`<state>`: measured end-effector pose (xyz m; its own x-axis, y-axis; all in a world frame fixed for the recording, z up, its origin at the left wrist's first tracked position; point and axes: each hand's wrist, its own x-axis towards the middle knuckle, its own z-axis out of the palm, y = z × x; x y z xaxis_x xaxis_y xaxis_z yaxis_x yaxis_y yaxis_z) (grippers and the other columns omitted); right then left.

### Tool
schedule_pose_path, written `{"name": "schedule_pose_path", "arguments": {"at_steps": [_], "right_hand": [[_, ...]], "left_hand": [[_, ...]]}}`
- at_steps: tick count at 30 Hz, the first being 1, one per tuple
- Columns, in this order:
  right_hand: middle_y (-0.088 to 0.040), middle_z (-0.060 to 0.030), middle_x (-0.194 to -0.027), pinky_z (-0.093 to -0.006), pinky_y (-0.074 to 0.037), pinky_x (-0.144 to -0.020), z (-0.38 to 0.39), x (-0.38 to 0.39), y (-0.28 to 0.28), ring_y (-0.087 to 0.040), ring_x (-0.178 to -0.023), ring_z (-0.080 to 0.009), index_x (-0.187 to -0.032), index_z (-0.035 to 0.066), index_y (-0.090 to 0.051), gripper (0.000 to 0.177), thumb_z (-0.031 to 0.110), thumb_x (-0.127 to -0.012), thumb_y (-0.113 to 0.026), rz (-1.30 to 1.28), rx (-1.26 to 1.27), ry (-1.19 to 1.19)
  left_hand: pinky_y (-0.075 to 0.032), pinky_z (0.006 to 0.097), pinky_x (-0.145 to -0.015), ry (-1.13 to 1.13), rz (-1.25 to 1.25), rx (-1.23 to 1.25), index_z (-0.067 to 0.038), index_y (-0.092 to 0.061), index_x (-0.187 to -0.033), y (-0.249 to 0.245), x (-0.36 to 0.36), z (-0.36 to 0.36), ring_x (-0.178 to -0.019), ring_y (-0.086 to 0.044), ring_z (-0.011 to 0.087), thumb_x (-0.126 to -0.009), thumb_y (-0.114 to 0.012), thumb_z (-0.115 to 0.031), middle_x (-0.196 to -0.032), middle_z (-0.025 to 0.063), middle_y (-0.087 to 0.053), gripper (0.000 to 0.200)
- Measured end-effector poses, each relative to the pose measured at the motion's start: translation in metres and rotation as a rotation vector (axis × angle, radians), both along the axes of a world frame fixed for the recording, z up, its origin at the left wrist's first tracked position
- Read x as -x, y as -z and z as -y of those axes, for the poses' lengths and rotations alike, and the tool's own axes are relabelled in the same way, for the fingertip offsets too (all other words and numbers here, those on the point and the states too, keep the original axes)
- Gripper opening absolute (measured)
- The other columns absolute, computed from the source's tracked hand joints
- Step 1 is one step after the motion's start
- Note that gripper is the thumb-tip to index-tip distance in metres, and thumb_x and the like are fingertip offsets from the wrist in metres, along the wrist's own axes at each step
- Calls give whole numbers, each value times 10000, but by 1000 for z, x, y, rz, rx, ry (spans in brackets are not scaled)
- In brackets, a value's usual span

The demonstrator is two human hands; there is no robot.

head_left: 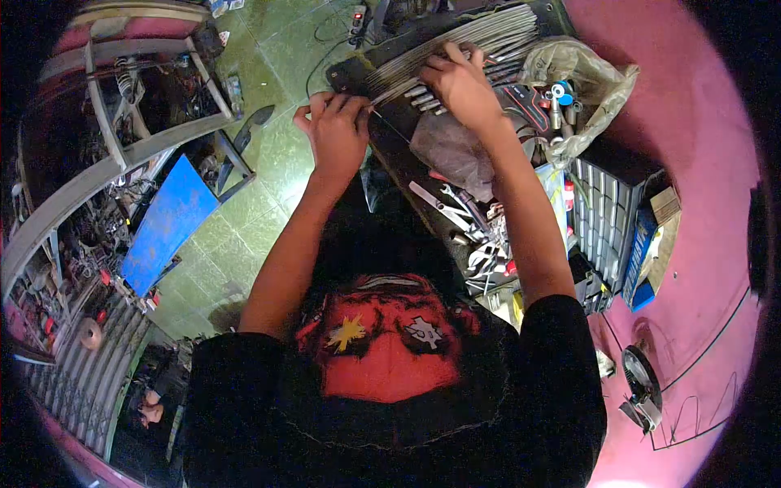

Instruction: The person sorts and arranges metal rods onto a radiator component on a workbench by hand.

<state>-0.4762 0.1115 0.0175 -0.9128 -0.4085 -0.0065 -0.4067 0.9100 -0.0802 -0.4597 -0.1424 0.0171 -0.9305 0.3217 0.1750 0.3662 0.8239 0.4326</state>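
Note:
My left hand [338, 130] is at the left edge of the dark bench, fingers bent down and together near the end of a thin metal piece. What lies under its fingertips is hidden. Farther right, my right hand [462, 85] curls over a row of metal tools; its fingertips are closed, but I cannot make out what is in them. Long thin grey rods [504, 24] lie side by side just beyond it. Several short metal bars [423, 100] show beneath the right hand. A crumpled translucent plastic bag [452, 148] lies below the right wrist.
An open plastic bag [614, 85] with spray-can-like and metal parts stands to the right. Wrenches [439, 206] and other tools crowd the bench nearer me. A drawer cabinet [599, 211] stands beside a pink wall [691, 163]. At left are a cluttered metal rack [146, 150] and a blue panel [169, 228].

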Motion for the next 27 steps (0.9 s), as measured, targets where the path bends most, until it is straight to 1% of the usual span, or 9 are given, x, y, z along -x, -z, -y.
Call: {"name": "schedule_pose_path", "arguments": {"at_steps": [2,6,9,16,19,21,22,23,27], "right_hand": [[-683,5,-1100,-549,-364,-1042,-2,3,1,-540,-1216,-244,-1028,154,-745,221,175,-857,-607,-108,58,-70],[-682,3,-1097,-539,-367,-1041,1,6,-4,-539,-1218,-240,-1025,151,-747,222,172,-855,-606,-75,44,-68],[-684,9,-1076,-529,-364,-1047,0,5,-2,-542,-1212,-234,-1032,154,-750,230,180,-855,-605,-121,45,-75],[-690,19,-1031,-524,-363,-1055,3,3,-5,-548,-1196,-222,-1083,173,-750,263,186,-863,-605,-108,32,-108],[-688,13,-1033,-529,-365,-1055,5,2,-10,-548,-1193,-221,-1093,173,-747,270,187,-866,-602,-90,2,-111],[-686,10,-1036,-534,-365,-1055,7,-1,-14,-546,-1193,-221,-1093,172,-747,270,191,-868,-599,-60,-37,-108],[-682,9,-1022,-546,-370,-1073,9,-2,-16,-542,-1201,-217,-1057,167,-752,249,198,-863,-598,-98,-6,-115],[-679,7,-1009,-558,-375,-1091,12,-3,-18,-537,-1210,-213,-1020,163,-756,230,205,-858,-598,-136,25,-122],[-679,4,-1007,-564,-365,-1108,27,-11,-41,-535,-1207,-218,-1017,158,-759,229,204,-866,-593,-149,28,-152]], "left_hand": [[-288,517,-1012,-14,1,-1,-167,-772,-938,-1,0,-1,-1127,-572,250,-830,-764,-194,-990,2,-735,112],[-285,527,-1018,-27,20,3,-165,-772,-923,-3,4,-1,-1141,-564,258,-825,-767,-184,-1002,8,-731,100],[-287,532,-1016,-16,40,-1,-165,-772,-920,-4,5,2,-1151,-556,262,-827,-760,-180,-1006,11,-727,95],[-293,533,-1012,-10,41,17,-161,-769,-914,-9,1,8,-1149,-557,264,-819,-752,-169,-993,19,-727,97],[-293,538,-1013,-12,44,18,-162,-767,-925,-10,-2,10,-1151,-556,267,-818,-748,-173,-998,28,-727,110],[-274,552,-1057,-10,71,27,-178,-774,-977,-15,-2,11,-1164,-559,264,-820,-768,-179,-1029,22,-732,157],[-274,552,-1057,-14,70,27,-178,-774,-977,-18,-2,12,-1164,-559,264,-820,-768,-179,-1029,22,-732,157],[-271,556,-1065,-14,66,73,-178,-774,-998,-23,-3,13,-1171,-558,260,-825,-767,-182,-1030,21,-733,173],[-266,568,-1081,8,41,174,-176,-775,-1052,-42,-6,9,-1190,-561,247,-830,-757,-187,-1052,19,-736,222]]}}
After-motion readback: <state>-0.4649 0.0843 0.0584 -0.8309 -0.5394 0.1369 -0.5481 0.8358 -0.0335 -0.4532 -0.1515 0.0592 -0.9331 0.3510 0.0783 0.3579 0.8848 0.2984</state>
